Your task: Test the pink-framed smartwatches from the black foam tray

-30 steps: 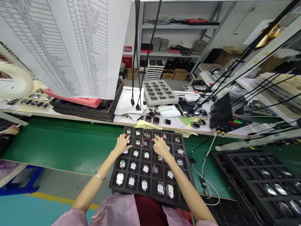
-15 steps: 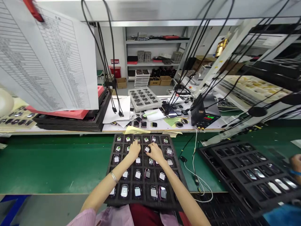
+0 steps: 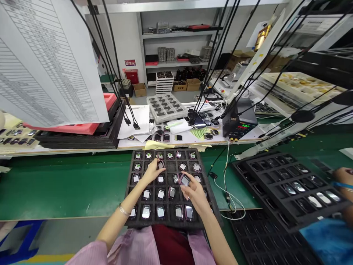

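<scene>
A black foam tray [image 3: 173, 218] lies on the green bench before me, its compartments filled with small square watch bodies, many with white screens or labels. My right hand [image 3: 193, 189] holds one smartwatch body [image 3: 185, 180] between thumb and fingers, tilted and raised over the tray's right half. Toward the tray's back left, my left hand [image 3: 150, 173] has its thumb and forefinger around another smartwatch body [image 3: 160, 164], at its compartment. Between the two hands one compartment in the second row shows bare foam.
More black trays [image 3: 292, 184] stand at the right, near another person's hand [image 3: 344, 176]. A white cable [image 3: 234, 211] loops beside my tray. Behind are a power supply [image 3: 239, 121], a clear plastic tray [image 3: 167, 107], papers and hanging black cables. A printed sheet [image 3: 55, 66] hangs at left.
My right hand has lifted a watch body from its second-row compartment and moved right and toward me. My left hand has shifted slightly left, now at a watch body. The view has tilted.
</scene>
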Motion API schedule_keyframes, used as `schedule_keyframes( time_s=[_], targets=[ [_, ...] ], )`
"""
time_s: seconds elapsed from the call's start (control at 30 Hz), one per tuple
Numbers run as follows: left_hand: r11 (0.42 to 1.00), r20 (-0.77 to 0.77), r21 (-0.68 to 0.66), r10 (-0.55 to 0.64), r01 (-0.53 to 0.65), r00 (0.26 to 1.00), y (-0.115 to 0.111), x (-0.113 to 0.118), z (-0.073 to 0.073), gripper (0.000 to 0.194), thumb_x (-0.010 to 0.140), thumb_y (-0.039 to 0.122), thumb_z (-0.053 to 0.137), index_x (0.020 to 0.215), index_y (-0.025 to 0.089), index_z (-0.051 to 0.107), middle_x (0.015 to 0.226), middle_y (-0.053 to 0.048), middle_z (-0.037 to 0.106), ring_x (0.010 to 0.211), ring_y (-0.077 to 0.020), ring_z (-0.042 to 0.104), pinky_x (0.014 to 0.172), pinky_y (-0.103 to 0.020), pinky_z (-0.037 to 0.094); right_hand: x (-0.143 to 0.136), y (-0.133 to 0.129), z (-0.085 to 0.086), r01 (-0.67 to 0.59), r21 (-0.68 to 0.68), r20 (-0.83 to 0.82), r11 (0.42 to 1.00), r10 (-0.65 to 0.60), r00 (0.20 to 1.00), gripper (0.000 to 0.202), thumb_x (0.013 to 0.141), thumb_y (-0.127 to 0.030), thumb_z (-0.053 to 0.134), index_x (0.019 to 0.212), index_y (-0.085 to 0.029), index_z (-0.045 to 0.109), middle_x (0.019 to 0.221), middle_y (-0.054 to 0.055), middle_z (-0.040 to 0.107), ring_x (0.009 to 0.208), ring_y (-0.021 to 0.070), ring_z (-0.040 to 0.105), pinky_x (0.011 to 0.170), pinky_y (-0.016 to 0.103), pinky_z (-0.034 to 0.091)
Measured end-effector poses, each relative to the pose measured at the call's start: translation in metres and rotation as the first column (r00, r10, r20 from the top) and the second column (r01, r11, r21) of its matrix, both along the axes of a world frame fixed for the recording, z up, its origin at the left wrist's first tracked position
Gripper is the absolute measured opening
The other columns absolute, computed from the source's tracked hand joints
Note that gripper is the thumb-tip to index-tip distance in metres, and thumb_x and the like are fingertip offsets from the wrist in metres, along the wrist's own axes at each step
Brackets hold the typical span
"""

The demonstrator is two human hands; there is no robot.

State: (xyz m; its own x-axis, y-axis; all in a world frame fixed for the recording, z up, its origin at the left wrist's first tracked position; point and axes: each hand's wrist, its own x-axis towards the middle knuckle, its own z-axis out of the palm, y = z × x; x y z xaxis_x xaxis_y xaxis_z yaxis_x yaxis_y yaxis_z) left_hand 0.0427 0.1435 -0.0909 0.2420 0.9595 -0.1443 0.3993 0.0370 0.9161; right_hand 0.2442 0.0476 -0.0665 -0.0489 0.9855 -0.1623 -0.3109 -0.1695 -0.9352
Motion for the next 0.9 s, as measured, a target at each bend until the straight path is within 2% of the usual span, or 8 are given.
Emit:
schedule_keyframes(
  time_s=[0.1, 0.2, 0.33, 0.43, 0.57, 0.67, 0.77, 0.9],
  targets=[
    [0.996, 0.343, -0.092, 0.050, -0.020, 0.938, -0.023, -0.013, 0.017, 0.039, 0.089, 0.038, 0.060, 0.120, 0.014, 0.055, 0.115, -0.011, 0.061, 0.095, -0.0214, 0.063, 0.082, -0.040, 0.054, -0.008, -0.007, 0.012, -0.018, -0.010, -0.042, 1.000, 0.018, 0.999, 0.071, 0.070, -0.023, 0.080, 0.133, -0.023, 0.048, 0.089, 0.003, 0.065, 0.051, 0.0100, 0.052, 0.036, 0.017, 0.039],
    [0.981, 0.590, -0.193, 0.144, -0.034, 0.794, -0.047, -0.022, 0.037, 0.050, 0.080, 0.043, 0.068, 0.117, 0.012, 0.056, 0.109, -0.013, 0.063, 0.088, -0.0173, 0.063, 0.076, -0.030, 0.051, -0.016, -0.010, 0.032, -0.065, 0.005, -0.071, 0.998, 0.065, 0.995, 0.071, 0.069, -0.021, 0.078, 0.134, -0.024, 0.048, 0.100, 0.007, 0.067, 0.061, 0.0143, 0.059, 0.042, 0.020, 0.045],
    [0.950, 0.738, -0.311, 0.241, 0.002, 0.630, -0.075, -0.028, 0.057, 0.045, 0.070, 0.033, 0.074, 0.108, 0.015, 0.060, 0.097, -0.010, 0.065, 0.075, -0.0118, 0.058, 0.061, -0.022, 0.043, -0.024, -0.014, 0.060, -0.095, 0.035, -0.075, 0.995, 0.097, 0.992, 0.048, 0.081, -0.031, 0.069, 0.127, -0.020, 0.056, 0.097, 0.010, 0.069, 0.061, 0.0167, 0.062, 0.044, 0.024, 0.047],
    [0.935, 0.777, -0.355, 0.277, 0.029, 0.565, -0.093, -0.029, 0.071, 0.043, 0.068, 0.019, 0.072, 0.109, 0.017, 0.058, 0.093, -0.007, 0.065, 0.072, -0.0099, 0.055, 0.057, -0.018, 0.039, -0.030, -0.015, 0.072, -0.069, 0.050, -0.043, 0.996, 0.071, 0.997, 0.033, 0.089, -0.034, 0.063, 0.118, -0.020, 0.062, 0.088, 0.008, 0.070, 0.052, 0.0129, 0.058, 0.040, 0.020, 0.043],
    [0.929, 0.783, -0.368, 0.298, 0.021, 0.546, -0.109, -0.027, 0.091, 0.052, 0.067, 0.004, 0.066, 0.115, 0.018, 0.055, 0.088, -0.003, 0.064, 0.079, -0.0110, 0.057, 0.067, -0.019, 0.044, -0.035, -0.017, 0.077, -0.068, 0.057, -0.015, 0.996, 0.069, 0.997, 0.028, 0.091, -0.035, 0.062, 0.114, -0.021, 0.064, 0.086, 0.007, 0.070, 0.048, 0.0103, 0.055, 0.036, 0.018, 0.038],
    [0.931, 0.789, -0.364, 0.294, 0.024, 0.540, -0.117, -0.027, 0.107, 0.052, 0.069, 0.005, 0.063, 0.117, 0.020, 0.052, 0.095, -0.005, 0.064, 0.091, -0.0184, 0.061, 0.077, -0.028, 0.051, -0.036, -0.021, 0.080, -0.089, 0.068, -0.040, 0.994, 0.092, 0.995, 0.033, 0.095, -0.040, 0.054, 0.121, -0.022, 0.062, 0.091, 0.009, 0.070, 0.052, 0.0118, 0.057, 0.038, 0.019, 0.039],
    [0.943, 0.791, -0.332, 0.263, 0.026, 0.552, -0.125, -0.026, 0.121, 0.039, 0.078, 0.010, 0.060, 0.115, 0.021, 0.051, 0.102, -0.007, 0.063, 0.096, -0.0233, 0.063, 0.072, -0.031, 0.056, -0.035, -0.026, 0.085, -0.102, 0.074, -0.050, 0.992, 0.106, 0.993, 0.034, 0.096, -0.039, 0.053, 0.125, -0.023, 0.061, 0.097, 0.010, 0.070, 0.055, 0.0123, 0.057, 0.041, 0.019, 0.041],
    [0.969, 0.780, -0.246, 0.213, -0.024, 0.588, -0.132, -0.023, 0.131, 0.018, 0.092, 0.021, 0.052, 0.110, 0.020, 0.049, 0.100, -0.007, 0.063, 0.091, -0.0206, 0.065, 0.067, -0.029, 0.058, -0.035, -0.032, 0.090, -0.115, 0.086, -0.013, 0.990, 0.116, 0.993, 0.033, 0.096, -0.039, 0.054, 0.124, -0.024, 0.061, 0.097, 0.009, 0.070, 0.055, 0.0125, 0.056, 0.043, 0.020, 0.041]
  ],
)
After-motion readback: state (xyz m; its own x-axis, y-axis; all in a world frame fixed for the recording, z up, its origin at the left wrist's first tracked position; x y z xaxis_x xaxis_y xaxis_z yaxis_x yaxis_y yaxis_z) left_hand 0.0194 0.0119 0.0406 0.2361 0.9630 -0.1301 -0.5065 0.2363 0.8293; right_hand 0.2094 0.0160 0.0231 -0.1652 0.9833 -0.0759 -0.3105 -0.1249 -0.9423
